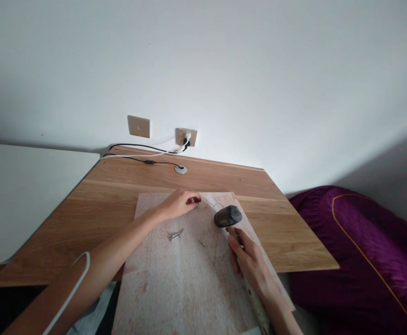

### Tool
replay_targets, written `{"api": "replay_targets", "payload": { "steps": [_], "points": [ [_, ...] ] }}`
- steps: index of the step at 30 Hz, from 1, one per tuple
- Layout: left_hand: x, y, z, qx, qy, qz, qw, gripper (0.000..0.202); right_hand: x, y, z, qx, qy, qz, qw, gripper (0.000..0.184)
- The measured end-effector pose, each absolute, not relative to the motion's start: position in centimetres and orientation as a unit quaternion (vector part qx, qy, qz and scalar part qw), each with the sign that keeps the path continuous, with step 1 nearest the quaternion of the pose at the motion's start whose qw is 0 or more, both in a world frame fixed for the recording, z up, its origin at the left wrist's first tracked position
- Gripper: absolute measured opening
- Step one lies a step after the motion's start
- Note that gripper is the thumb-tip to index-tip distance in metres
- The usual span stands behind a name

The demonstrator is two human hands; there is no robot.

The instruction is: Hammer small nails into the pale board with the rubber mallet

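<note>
My left hand [182, 204] is closed in a pinch at the far part of a worn whitish board [175, 288]. What sits between its fingertips is too small to make out. Just right of those fingers, small nails [215, 205] stick up from the board in a rough row. My right hand [248, 256] grips the handle of a mallet [227, 217] with a dark, blunt head, held over the board's right side. Nearer to me lie a small pile of loose silvery nails [176, 235] and a single nail [201, 243].
The board rests on a wooden desktop [102, 200]. Behind it are cables [137, 155], a round cable grommet [180, 170] and a wall socket [180, 135]. A white panel [32, 200] stands at left, purple fabric [329, 242] at right. A white cord [71, 295] crosses my left forearm.
</note>
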State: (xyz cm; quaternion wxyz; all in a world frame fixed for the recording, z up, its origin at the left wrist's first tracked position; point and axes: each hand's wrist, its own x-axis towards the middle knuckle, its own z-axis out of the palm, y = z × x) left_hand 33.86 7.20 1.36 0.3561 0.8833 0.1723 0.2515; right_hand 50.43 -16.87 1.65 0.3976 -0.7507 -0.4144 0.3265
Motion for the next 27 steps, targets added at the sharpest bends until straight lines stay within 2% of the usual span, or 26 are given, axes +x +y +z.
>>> {"api": "replay_targets", "payload": {
  "steps": [13, 27],
  "points": [
    [33.75, 7.07, 1.03, 0.915, 0.158, 0.247, 0.278, 0.009, 50.22, -16.83, 2.09, -0.754, -0.420, 0.310, 0.399, 0.049],
    [33.90, 7.58, 0.68, 0.914, 0.146, 0.249, 0.286, 0.012, 49.85, -16.61, 2.56, -0.756, -0.426, 0.300, 0.396, 0.043]
  ]
}}
